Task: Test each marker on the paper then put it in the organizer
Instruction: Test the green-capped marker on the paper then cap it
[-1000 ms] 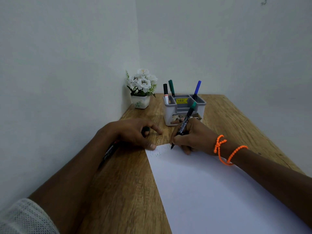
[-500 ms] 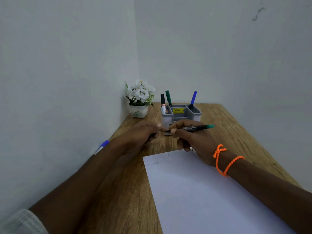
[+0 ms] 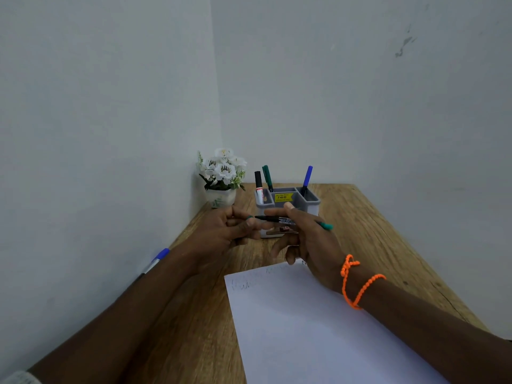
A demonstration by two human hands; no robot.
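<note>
Since half a second ago the hands have drawn slightly apart: the green marker [image 3: 288,219] now lies level with its bare tip clear of the cap [image 3: 250,217], which the left hand [image 3: 227,231] pinches between thumb and curled fingers. The right hand [image 3: 307,239] grips the marker's barrel between thumb and forefinger, its green end pointing right, its other fingers hanging loosely curled above the paper's far edge.

Nearest, the white paper [image 3: 310,328] lies on the wooden desk [image 3: 188,314], reaching toward the near right edge, with faint scribbles [image 3: 243,284] at its far left corner. An orange bead bracelet [image 3: 357,281] circles the right wrist. By the desk's left edge, a blue-capped marker [image 3: 156,260] shows behind the left forearm.

Beyond the hands stands the grey organizer [image 3: 311,202] near the far edge, bearing a yellow price sticker [image 3: 283,197]. A black marker [image 3: 258,184] and a green marker [image 3: 267,177] stand in its left compartment, a blue marker [image 3: 307,180] in its right one. In the far left corner sits a white flower pot [image 3: 221,178].
</note>
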